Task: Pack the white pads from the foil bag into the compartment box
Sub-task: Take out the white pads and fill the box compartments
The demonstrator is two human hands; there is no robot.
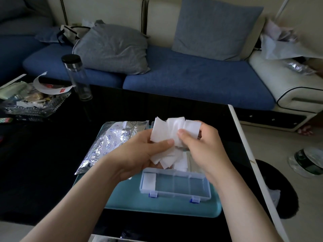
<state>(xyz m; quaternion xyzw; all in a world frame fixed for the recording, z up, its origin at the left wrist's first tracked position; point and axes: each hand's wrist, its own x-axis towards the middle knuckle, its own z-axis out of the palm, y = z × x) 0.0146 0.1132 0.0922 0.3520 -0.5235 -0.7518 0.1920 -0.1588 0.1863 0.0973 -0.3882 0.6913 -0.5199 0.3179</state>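
Head cam: your dark worktop (52, 163) carries a teal tray (174, 208), foil bag (108, 142) parked on its left side, compartment box (174, 196) lying open right under your hands so drops probably land inside. Your left hand (139, 154) grips the messy wad of white pads (166, 130); your right hand (204, 147) pinches its top, probably to peel some off.

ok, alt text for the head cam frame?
A left hand and right hand grip a loose bunch of white pads above a clear compartment box on a teal tray; one pad lies in its leftmost compartment. A crumpled foil bag lies on the tray's left, blue sofa behind.
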